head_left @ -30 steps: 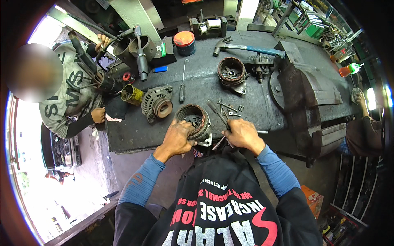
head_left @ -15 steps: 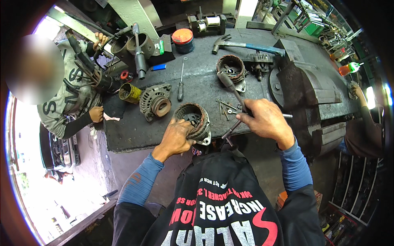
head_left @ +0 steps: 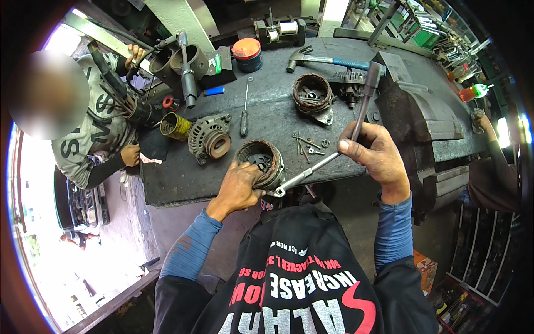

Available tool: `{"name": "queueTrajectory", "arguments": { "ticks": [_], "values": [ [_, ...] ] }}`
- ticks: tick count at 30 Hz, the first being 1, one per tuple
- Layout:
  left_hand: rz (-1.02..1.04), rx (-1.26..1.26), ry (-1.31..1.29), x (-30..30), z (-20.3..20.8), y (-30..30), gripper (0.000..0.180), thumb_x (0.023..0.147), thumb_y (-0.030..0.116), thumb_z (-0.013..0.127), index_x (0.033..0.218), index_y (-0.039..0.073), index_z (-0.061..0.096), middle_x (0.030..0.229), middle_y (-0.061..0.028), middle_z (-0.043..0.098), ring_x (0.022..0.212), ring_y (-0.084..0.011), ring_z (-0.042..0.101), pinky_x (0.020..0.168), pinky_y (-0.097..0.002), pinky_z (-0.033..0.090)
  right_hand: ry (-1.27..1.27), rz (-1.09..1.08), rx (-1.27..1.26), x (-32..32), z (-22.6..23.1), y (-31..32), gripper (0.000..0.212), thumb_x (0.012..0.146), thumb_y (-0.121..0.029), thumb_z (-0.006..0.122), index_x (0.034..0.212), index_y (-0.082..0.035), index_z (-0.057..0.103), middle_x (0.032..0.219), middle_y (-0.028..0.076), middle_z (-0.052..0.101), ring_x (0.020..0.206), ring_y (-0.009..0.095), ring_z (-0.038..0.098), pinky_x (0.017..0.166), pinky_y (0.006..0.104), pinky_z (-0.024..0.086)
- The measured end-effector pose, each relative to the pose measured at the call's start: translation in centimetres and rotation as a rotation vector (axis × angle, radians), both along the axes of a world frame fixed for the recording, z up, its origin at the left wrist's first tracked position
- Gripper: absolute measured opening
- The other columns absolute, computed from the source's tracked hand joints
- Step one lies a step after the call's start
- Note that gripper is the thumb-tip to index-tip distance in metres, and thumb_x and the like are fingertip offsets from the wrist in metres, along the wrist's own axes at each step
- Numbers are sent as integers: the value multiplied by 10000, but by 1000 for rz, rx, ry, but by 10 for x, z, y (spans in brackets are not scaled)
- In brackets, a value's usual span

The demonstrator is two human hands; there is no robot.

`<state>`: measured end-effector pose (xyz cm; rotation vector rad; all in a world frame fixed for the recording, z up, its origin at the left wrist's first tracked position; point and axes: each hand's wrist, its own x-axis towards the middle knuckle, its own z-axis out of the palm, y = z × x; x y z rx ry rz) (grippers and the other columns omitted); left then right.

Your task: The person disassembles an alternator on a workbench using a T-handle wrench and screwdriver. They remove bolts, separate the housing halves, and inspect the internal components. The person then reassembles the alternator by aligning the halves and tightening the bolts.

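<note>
My left hand (head_left: 238, 186) grips the near alternator housing (head_left: 275, 173) at the bench's front edge. Its fingers reach over the rim into the ring of copper windings. In my right hand (head_left: 374, 151) is an angled socket wrench (head_left: 364, 106), pinched near its bend. The dark socket end points up and away; the silver arm slants down left to the housing's lug. I cannot tell whether it touches the lug. Loose bolts (head_left: 301, 146) lie between my hands. A second wound housing (head_left: 312, 94) stands behind them, and another alternator part (head_left: 210, 139) sits to the left.
A screwdriver (head_left: 244, 122), a claw hammer (head_left: 328, 60) and an orange-lidded tub (head_left: 247, 54) are on the dark workbench (head_left: 267, 103). A large vise (head_left: 428, 128) stands at right. At left, another person's hand (head_left: 130, 155) rests by the bench edge, near a yellow can (head_left: 176, 127).
My right hand has turned the socket wrench. Its dark end swung up and right, and its silver arm now extends to the near housing. My left hand stays in place.
</note>
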<state>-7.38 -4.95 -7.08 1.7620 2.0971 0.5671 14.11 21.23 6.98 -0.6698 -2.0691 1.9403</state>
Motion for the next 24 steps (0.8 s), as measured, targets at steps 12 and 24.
{"name": "queueTrajectory", "arguments": {
  "ticks": [12,24],
  "values": [
    [8,-37,-4,-1,-2,0,462,685,289,885,1012,-6,745,931,-122,661,958,-326,622,1004,-477,428,225,-171,-530,12,-52,-18,285,982,-285,774,961,-25,659,736,-18,518,604,51,463,503,211,359],
    [51,-97,-34,1,6,3,384,700,249,899,998,37,781,963,-80,706,1023,-289,650,1114,-517,400,217,-253,-1086,5,-102,-42,221,1023,-248,711,926,-73,617,711,7,516,537,75,412,501,242,352]
  ]
}}
